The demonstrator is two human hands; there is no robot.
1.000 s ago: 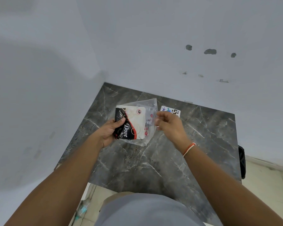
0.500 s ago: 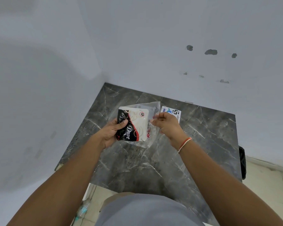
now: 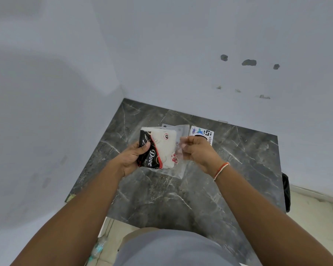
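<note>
Above the grey marble table (image 3: 238, 169), our left hand (image 3: 132, 160) curls round the Dove packet (image 3: 158, 148) at 9 o'clock of the clear plastic bag (image 3: 178, 170). Our right hand (image 3: 198, 152) has rolled inward, pinching the bag's 3 o'clock edge; bagging seems underway. A printed card (image 3: 202, 133) lies at 1 o'clock.

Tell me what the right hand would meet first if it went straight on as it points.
Likely the Dove packet, past the clear bag edge that the right hand pinches; depth is unclear.
</note>
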